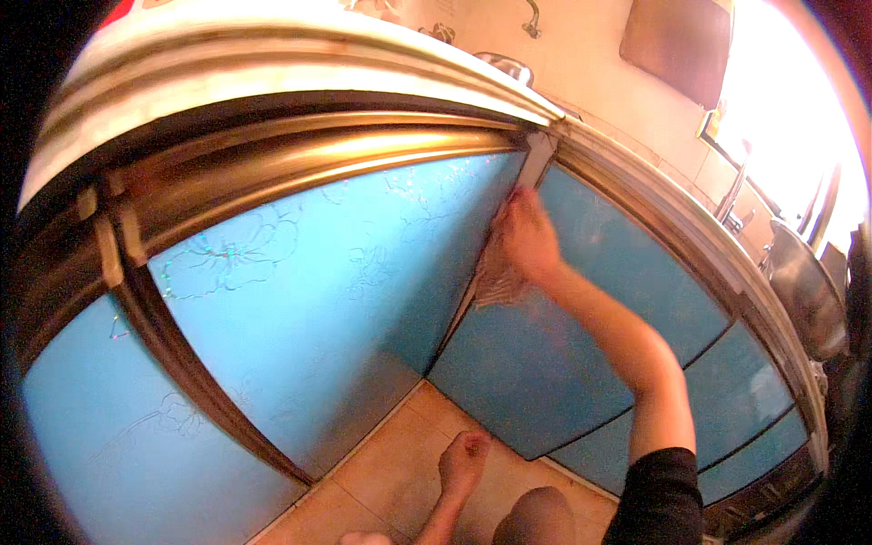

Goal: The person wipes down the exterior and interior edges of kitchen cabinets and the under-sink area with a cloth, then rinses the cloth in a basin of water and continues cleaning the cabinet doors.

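My right hand [535, 242] holds a pale, thin cloth [503, 281] against the inner corner where two runs of blue cabinet doors meet. Its fingers are blurred and lie at the upper part of the narrow corner strip [538, 160]. To the left is a glossy blue door panel [327, 272] with an embossed flower pattern and a gold-brown frame. The plainer blue door [531, 375] on the right lies beneath my right forearm. My left hand [465, 460] hangs low over the floor, fingers curled in, with nothing visible in it.
A stone-like countertop edge [306, 65] runs above the doors. On the right counter stands a metal bowl or pan [804, 293] near a bright window. A tap [533, 27] shows at the top. My knee [538, 518] is low over the tiled floor [381, 470].
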The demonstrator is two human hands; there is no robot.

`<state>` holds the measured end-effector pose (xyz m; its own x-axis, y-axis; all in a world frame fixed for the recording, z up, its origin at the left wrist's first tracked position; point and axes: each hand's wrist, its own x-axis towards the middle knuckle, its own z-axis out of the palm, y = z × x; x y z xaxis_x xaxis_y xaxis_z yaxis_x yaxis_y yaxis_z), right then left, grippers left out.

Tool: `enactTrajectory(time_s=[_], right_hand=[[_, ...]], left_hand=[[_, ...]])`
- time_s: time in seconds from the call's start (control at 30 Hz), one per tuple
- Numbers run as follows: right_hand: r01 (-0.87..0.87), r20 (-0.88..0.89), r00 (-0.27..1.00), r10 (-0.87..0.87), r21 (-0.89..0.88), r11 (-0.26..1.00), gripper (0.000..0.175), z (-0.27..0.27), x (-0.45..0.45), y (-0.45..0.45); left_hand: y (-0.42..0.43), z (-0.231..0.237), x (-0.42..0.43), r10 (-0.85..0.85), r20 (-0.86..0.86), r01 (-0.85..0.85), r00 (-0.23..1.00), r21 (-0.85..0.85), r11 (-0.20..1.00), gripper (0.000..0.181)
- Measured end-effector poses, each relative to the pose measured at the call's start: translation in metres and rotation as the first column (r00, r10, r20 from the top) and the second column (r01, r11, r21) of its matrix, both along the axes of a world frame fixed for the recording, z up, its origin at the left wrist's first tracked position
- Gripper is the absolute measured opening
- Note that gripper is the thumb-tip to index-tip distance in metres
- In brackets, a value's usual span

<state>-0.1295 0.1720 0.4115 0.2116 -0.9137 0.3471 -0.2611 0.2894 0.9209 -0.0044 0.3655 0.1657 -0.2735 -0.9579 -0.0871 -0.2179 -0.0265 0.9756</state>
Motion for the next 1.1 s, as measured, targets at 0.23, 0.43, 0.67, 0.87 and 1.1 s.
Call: enactTrajectory(time_s=[0.23,0.43,0.67,0.87,1.1], right_hand=[[-0.121,0.111,0.985,0.13,-0.084,0.989,0.04,0.012,0.008,-0.004],[0.161,-0.013,0.986,-0.166,-0.163,0.973,0.05,-0.14,-0.01,-0.023],[-0.438,0.545,0.778,0.312,0.114,0.892,0.037,-0.2,-0.058,0.005],[-0.4,0.777,0.53,0.339,-0.123,0.908,0.03,-0.038,-0.038,0.054],[-0.665,-0.003,0.686,0.728,-0.41,0.625,0.033,0.024,-0.053,0.046]], left_hand=[[0.015,-0.025,-0.023,-0.011,-0.234,0.028,0.972,0.07,0.997,0.019],[0.021,0.017,0.0,0.004,-0.187,0.0,0.982,0.023,1.0,0.02],[0.008,0.017,0.007,0.16,-0.217,-0.174,0.963,-0.048,0.984,0.021],[0.012,0.02,0.005,0.066,-0.21,-0.078,0.975,-0.051,0.996,0.021],[0.016,0.009,-0.012,0.059,-0.156,-0.058,0.986,0.012,0.998,0.022]])
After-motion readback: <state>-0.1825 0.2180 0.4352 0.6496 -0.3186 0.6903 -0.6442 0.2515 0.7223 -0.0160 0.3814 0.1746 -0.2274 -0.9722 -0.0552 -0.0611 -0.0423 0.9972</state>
